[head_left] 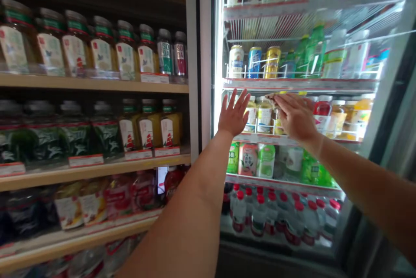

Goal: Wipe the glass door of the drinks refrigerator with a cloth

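Left hand point(232, 115) is spread, right hand point(298, 118) pinches a cloth, and 2 bottles point(165, 52) read "SODA".

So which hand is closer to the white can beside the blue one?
Your left. The left hand is spread just below the white can in this view; the right hand is farther right, past the gold can.

The cooler point(300, 83) glows bright white along its inner left edge, with glare on the glass; the wooden shelves point(94, 84) sit dim and shadowed. Softness blurs lower bottles, and the outer edges look stretched.
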`<act>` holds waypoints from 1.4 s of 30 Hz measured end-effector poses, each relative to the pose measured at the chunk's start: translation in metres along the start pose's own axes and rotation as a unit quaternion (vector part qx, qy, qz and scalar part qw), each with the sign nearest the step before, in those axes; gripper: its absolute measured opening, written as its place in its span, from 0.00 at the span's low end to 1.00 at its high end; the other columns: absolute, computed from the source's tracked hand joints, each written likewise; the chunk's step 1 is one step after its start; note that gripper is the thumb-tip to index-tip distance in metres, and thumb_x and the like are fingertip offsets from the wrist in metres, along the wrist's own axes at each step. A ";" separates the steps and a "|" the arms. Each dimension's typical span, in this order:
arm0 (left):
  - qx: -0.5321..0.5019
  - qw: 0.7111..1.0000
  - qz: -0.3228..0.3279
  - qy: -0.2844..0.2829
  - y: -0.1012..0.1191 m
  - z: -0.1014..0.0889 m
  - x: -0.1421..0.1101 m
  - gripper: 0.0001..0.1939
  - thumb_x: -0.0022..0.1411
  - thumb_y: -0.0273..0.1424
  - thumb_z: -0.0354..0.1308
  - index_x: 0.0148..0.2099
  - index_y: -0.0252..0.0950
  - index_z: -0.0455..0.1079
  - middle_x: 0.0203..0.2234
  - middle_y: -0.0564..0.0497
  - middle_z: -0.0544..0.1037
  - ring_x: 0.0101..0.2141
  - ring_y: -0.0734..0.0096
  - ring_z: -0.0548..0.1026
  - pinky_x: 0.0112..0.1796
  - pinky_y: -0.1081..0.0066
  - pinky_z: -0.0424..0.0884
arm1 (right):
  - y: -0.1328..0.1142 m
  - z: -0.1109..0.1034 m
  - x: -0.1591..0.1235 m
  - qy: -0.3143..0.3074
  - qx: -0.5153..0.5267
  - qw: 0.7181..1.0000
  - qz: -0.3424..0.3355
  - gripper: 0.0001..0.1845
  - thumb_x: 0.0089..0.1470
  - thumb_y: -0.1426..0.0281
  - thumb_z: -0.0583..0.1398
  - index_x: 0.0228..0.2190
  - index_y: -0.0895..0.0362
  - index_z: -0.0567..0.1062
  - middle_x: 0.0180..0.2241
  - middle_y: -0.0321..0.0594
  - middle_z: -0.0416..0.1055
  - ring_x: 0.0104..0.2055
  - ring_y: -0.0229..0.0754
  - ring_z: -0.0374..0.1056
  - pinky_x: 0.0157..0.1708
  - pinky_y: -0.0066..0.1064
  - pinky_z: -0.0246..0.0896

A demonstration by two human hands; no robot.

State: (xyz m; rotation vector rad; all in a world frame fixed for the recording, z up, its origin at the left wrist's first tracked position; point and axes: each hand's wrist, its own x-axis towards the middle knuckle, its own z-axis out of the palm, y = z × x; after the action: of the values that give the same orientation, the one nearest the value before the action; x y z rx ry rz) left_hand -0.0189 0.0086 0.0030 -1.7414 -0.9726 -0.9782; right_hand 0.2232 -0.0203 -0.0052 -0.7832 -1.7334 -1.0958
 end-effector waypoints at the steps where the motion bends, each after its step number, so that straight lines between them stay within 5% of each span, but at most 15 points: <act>1: 0.003 1.000 0.000 -0.004 0.000 0.000 0.000 0.31 0.78 0.34 0.44 0.79 0.36 0.47 0.76 0.52 0.45 0.74 0.56 0.30 0.74 0.44 0.33 | 0.000 0.003 -0.003 0.006 -0.003 1.000 -0.001 0.26 0.70 0.71 0.55 0.66 0.56 0.69 0.65 0.46 0.67 0.69 0.56 0.61 0.68 0.55 0.51; 6: 0.025 0.999 -0.003 -0.029 0.003 -0.006 -0.001 0.31 0.79 0.35 0.43 0.79 0.37 0.46 0.76 0.54 0.44 0.74 0.57 0.30 0.74 0.46 0.31 | 0.000 0.015 -0.020 -0.055 0.041 0.985 -0.158 0.29 0.71 0.74 0.51 0.71 0.53 0.62 0.68 0.41 0.63 0.72 0.52 0.57 0.71 0.52 0.49; 9: 0.043 0.999 -0.005 -0.028 0.005 -0.008 -0.002 0.30 0.80 0.35 0.42 0.79 0.36 0.47 0.76 0.54 0.44 0.74 0.57 0.30 0.74 0.48 0.31 | 0.007 0.017 -0.019 0.032 0.038 0.998 -0.050 0.30 0.72 0.72 0.50 0.72 0.53 0.59 0.69 0.45 0.61 0.74 0.56 0.51 0.73 0.55 0.46; 11: 0.046 0.999 -0.003 -0.022 0.006 -0.008 -0.003 0.29 0.80 0.34 0.41 0.78 0.36 0.48 0.76 0.54 0.46 0.74 0.57 0.30 0.74 0.49 0.31 | 0.009 0.018 -0.018 0.040 0.045 0.997 -0.039 0.33 0.72 0.73 0.52 0.74 0.51 0.54 0.70 0.44 0.59 0.75 0.56 0.48 0.73 0.54 0.48; 15: 0.043 0.999 -0.006 -0.006 0.007 -0.006 -0.004 0.29 0.80 0.32 0.39 0.78 0.36 0.49 0.76 0.54 0.47 0.74 0.58 0.29 0.74 0.50 0.31 | 0.009 0.018 -0.019 -0.022 0.048 0.978 -0.201 0.40 0.68 0.78 0.57 0.74 0.48 0.50 0.68 0.39 0.63 0.71 0.52 0.59 0.71 0.51 0.58; 20: 0.045 0.999 -0.001 -0.011 0.005 -0.003 -0.004 0.29 0.80 0.33 0.40 0.79 0.36 0.48 0.76 0.53 0.46 0.74 0.57 0.28 0.74 0.48 0.33 | 0.011 0.019 -0.014 0.120 0.013 0.990 -0.074 0.30 0.69 0.74 0.57 0.69 0.62 0.64 0.66 0.51 0.65 0.72 0.56 0.56 0.71 0.51 0.57; 25: 0.031 0.999 0.007 -0.009 0.001 -0.001 -0.002 0.30 0.79 0.33 0.41 0.79 0.36 0.46 0.76 0.52 0.45 0.74 0.57 0.28 0.74 0.46 0.33 | -0.001 0.018 -0.021 -0.048 0.033 0.978 -0.199 0.32 0.68 0.78 0.54 0.70 0.51 0.63 0.67 0.37 0.65 0.71 0.46 0.59 0.72 0.44 0.55; 30: 0.024 1.000 0.012 0.008 -0.001 0.002 -0.001 0.30 0.79 0.34 0.43 0.78 0.35 0.47 0.76 0.50 0.45 0.74 0.56 0.28 0.74 0.45 0.33 | 0.003 0.017 -0.017 0.067 0.009 0.997 -0.037 0.31 0.69 0.77 0.54 0.70 0.56 0.63 0.67 0.43 0.65 0.73 0.53 0.55 0.71 0.49 0.57; 35: 0.002 1.000 0.012 0.012 -0.002 0.001 -0.001 0.31 0.79 0.34 0.44 0.78 0.35 0.47 0.76 0.49 0.46 0.74 0.56 0.29 0.74 0.44 0.34 | 0.009 0.010 -0.024 -0.072 0.032 0.978 -0.194 0.35 0.68 0.80 0.53 0.72 0.49 0.58 0.68 0.35 0.62 0.72 0.47 0.57 0.71 0.46 0.56; 39: -0.009 1.000 0.009 0.010 -0.002 0.001 0.000 0.32 0.77 0.33 0.45 0.79 0.35 0.46 0.76 0.49 0.45 0.74 0.56 0.29 0.74 0.43 0.35 | 0.022 0.007 -0.026 0.052 0.010 0.997 -0.060 0.35 0.69 0.79 0.55 0.73 0.52 0.57 0.68 0.40 0.62 0.73 0.51 0.54 0.71 0.49 0.58; 42: -0.008 1.000 0.015 0.021 -0.002 0.002 0.000 0.32 0.77 0.33 0.46 0.78 0.35 0.47 0.76 0.49 0.46 0.74 0.55 0.31 0.74 0.43 0.35 | 0.024 0.004 -0.035 0.013 0.013 0.993 -0.117 0.38 0.69 0.80 0.53 0.74 0.49 0.51 0.69 0.39 0.60 0.74 0.50 0.53 0.71 0.49 0.57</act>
State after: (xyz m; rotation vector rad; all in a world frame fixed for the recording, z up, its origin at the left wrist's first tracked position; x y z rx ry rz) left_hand -0.0207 0.0108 0.0032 -1.7365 -0.9128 -1.0015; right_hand 0.2553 -0.0082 -0.0301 -0.5563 -1.8463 -1.2312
